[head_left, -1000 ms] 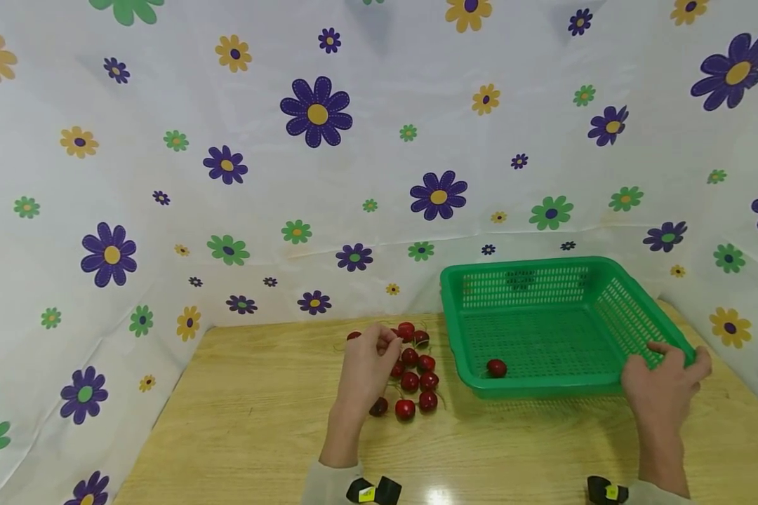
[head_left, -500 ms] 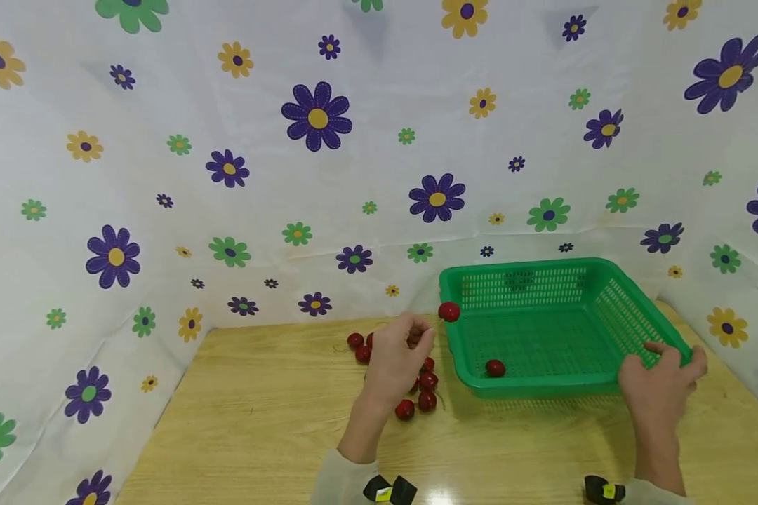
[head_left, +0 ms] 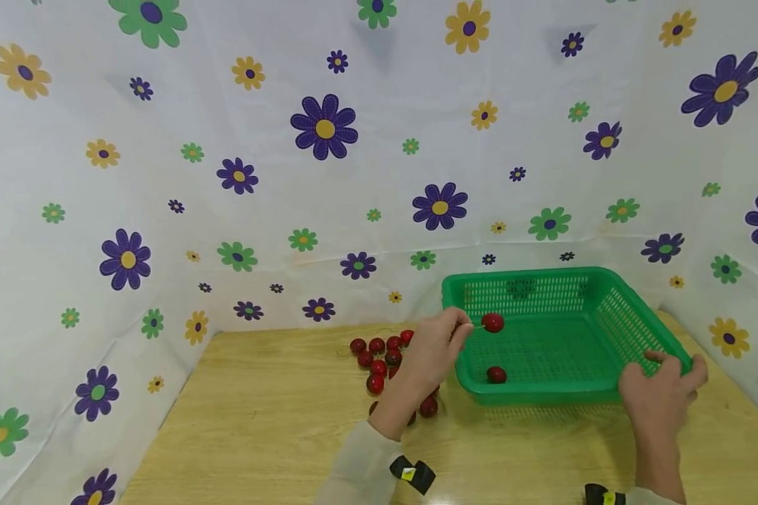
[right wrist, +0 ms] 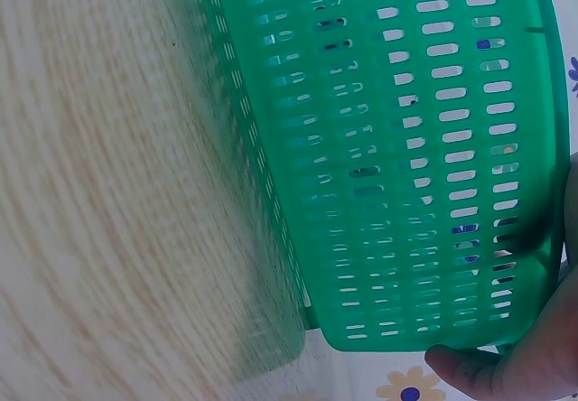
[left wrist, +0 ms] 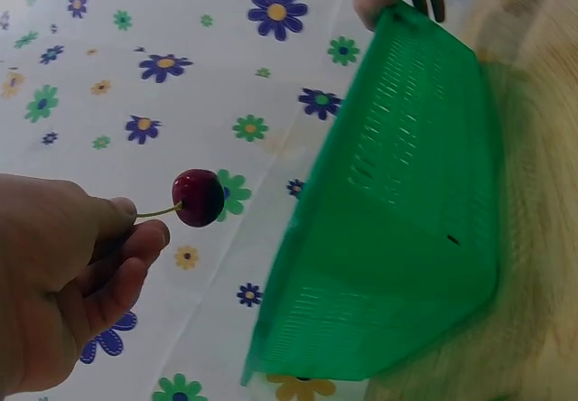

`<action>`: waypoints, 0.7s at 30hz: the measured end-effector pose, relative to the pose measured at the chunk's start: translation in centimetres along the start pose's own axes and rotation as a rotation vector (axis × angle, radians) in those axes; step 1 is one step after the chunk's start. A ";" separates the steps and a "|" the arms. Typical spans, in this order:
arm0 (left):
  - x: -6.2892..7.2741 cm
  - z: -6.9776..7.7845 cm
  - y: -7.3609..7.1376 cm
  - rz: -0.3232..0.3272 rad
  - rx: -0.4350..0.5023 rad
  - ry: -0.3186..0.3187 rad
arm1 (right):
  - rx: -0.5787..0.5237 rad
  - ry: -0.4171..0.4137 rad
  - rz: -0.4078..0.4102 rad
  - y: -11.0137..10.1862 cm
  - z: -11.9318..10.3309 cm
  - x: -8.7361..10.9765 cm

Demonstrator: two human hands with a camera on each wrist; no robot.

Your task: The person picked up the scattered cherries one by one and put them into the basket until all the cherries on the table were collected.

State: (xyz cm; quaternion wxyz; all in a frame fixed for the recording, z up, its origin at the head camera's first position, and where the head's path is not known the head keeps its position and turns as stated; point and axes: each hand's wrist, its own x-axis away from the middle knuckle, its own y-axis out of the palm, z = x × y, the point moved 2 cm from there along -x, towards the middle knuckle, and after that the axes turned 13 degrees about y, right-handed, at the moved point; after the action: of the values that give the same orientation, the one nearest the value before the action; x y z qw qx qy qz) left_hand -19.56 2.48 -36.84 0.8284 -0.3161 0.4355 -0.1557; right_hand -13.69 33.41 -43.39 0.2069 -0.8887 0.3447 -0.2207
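Note:
A dark red cherry (left wrist: pixel 199 198) dangles by its thin stem, which my left hand (head_left: pixel 431 347) pinches between thumb and fingertip. In the head view that cherry hangs over the left part of a green plastic basket (head_left: pixel 543 389). Inside the basket, near its front left corner, lies another cherry (head_left: pixel 496 374). My right hand (head_left: pixel 660 389) grips the basket's rim at the front right corner, its thumb (right wrist: pixel 461 369) showing at the rim in the right wrist view. Left of the basket, several cherries (head_left: pixel 377 367) lie loose on the table, some hidden behind my left hand and forearm.
The light wooden table (head_left: pixel 259 421) runs under everything. A white cloth with printed flowers (head_left: pixel 379 140) rises behind the table and along both sides. The basket stands close to the back cloth, with slotted walls.
From over the pile, my left hand has moved right with the cherry, which now hangs above the basket. The right hand keeps its hold on the rim. The head view has tilted slightly.

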 end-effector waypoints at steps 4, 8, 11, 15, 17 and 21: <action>-0.3 -0.7 1.2 -0.075 -0.182 0.008 | 0.009 0.001 0.002 0.1 0.2 -0.1; -0.7 -1.3 2.4 -0.155 -0.340 -0.015 | 0.013 0.006 0.013 0.1 0.3 -0.1; -1.1 -1.6 3.3 -0.204 -0.444 -0.027 | 0.008 0.005 0.016 0.1 0.4 -0.1; -1.5 -2.0 4.5 -0.276 -0.574 -0.019 | 0.001 0.000 0.023 0.1 0.4 -0.1; -1.7 -2.3 5.1 -0.329 -0.639 -0.028 | 0.001 -0.003 0.026 0.1 0.3 -0.1; -2.1 -2.7 5.9 -0.410 -0.707 -0.100 | -0.006 -0.011 0.019 0.1 0.1 0.0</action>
State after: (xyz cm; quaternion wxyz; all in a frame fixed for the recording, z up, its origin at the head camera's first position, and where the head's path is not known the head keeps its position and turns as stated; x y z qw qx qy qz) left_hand -23.09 6.95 -40.56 0.6407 -0.6688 0.3492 -0.1425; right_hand -13.72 33.39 -43.54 0.2080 -0.8872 0.3525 -0.2128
